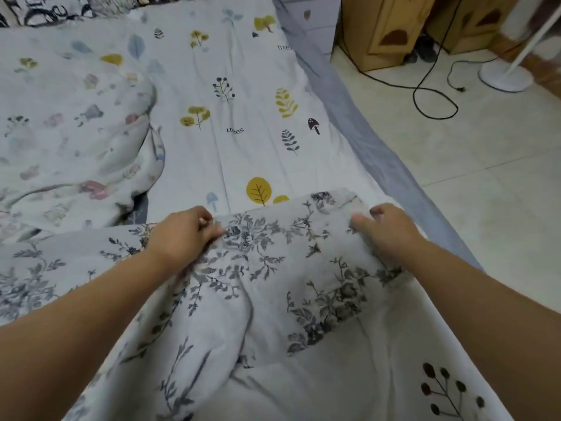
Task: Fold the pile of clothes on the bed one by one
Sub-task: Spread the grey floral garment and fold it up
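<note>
The white cloth garment with a grey printed flower pattern lies on the near part of the bed, spread between the two arms of the person. Its far edge is folded over and makes a straight line across the bed, and both hands are at this edge. The left hand is on the left end of the fold; its fingers are curled and pinch the fabric, with the thumb pressed on the flower print. The right hand is on the right end of the fold, near the side of the bed; its thumb lies on top of the cloth and the other fingers bend down over the edge, so it grips the garment there. Between the hands the cloth is a little raised and wrinkled.

The bed has a white sheet with yellow trees, grey leaves and a small mushroom printed on it. To the left lies a crumpled white quilt with pale flowers, apart from the garment.

On the tiled floor at the right stand two brown cardboard boxes; what is inside them I cannot see. A black cable runs in loops on the floor, beside the white round base of a fan.
</note>
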`<state>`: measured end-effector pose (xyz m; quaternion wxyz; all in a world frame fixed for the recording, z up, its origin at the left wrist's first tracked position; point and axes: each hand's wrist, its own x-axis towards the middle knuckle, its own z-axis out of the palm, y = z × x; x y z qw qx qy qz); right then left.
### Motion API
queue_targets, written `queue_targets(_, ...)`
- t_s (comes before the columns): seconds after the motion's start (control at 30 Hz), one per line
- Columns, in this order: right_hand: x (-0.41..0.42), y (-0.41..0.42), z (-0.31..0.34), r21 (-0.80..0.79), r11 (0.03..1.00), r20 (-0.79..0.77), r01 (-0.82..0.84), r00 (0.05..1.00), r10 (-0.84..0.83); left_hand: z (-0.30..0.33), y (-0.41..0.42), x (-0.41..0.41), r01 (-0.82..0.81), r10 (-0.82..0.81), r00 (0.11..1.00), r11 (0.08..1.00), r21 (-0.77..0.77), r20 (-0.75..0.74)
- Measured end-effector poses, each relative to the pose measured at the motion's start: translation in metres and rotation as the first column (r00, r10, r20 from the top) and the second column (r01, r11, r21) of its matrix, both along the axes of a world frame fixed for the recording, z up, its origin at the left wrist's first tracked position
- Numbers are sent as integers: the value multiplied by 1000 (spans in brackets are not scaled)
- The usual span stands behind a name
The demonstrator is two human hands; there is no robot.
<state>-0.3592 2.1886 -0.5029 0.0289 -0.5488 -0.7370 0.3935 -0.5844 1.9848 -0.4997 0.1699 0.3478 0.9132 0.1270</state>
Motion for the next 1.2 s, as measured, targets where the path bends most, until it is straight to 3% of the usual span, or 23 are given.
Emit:
queue_targets(0.07,0,-2,-13,-3,998,106,-62,992,62,-14,-1,-2,67,-51,994,982,-178,93)
queue_targets(0.13,1,-3,-19,16,998,144,-62,988,59,-20,-2,-6,104,-92,994,972,-211,66)
queue_targets(0.23,4,1,-14,91,996,116,8,993,-18,-18,-2,-14,79,-78,995,997,10,-62)
queue_targets(0.3,12,3,-8,183,976,51,115,991,-126,-8,5,-13,53,-25,993,970,239,-119)
queue_targets(0.37,24,1,-10,237,956,57,175,979,-194,-5,17,-9,82,-18,984,930,358,-177)
queue_targets(0.43,32,-3,-22,187,970,161,153,970,-184,-13,29,-5,108,-50,980,947,302,-192)
queue_targets(0.5,35,-7,-31,101,989,277,106,952,-130,-30,32,-2,130,-106,978,983,129,-178)
queue_targets(0.63,30,-6,-30,110,990,289,82,951,-111,-52,19,-8,135,-152,961,987,-86,-233)
queue_targets(0.77,33,-6,-25,27,999,330,38,943,-45,-53,13,-11,221,-222,951,975,-31,-215)
queue_targets(0.93,42,-14,-10,-143,985,88,99,992,-87,-45,9,-10,254,-237,958,963,91,-161)
queue_targets(1.2,91,-24,32,-10,1000,59,3,998,-3,-7,3,1,383,-348,912,912,147,-217)
